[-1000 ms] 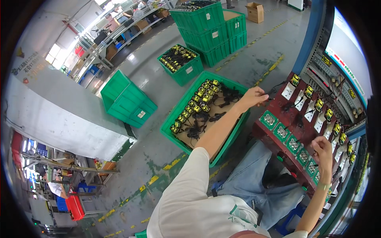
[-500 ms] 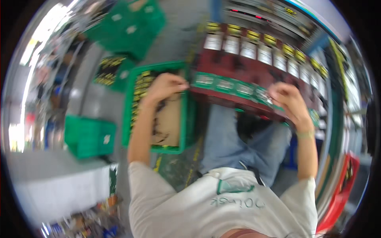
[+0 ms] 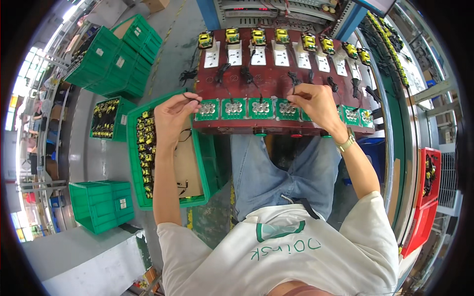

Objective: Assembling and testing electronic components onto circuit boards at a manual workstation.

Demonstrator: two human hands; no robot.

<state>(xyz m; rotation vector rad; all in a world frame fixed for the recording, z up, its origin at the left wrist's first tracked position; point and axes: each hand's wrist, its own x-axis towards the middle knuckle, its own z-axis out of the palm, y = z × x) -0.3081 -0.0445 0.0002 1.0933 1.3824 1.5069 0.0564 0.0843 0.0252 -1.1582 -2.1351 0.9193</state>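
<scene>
A person sits at a dark red desk [image 3: 276, 79] lined with green sockets [image 3: 260, 108] along its near edge. The left hand [image 3: 173, 116], fingers closed, pinches a black cable [image 3: 190, 96] at the desk's left corner. The right hand [image 3: 316, 106] rests on the sockets, fingers curled; whether they grip anything is unclear. A green crate [image 3: 210, 163] sits below left.

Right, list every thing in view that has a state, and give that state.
Left hand: pinching a black cable at the board's left end.
Right hand: fingers on the board's front row.
Board: dark red, loaded with yellow parts and green sockets.
Open crate: parts down its left side, cardboard showing.
Stacked crates: piled up.
Red crate: holds some parts.
</scene>
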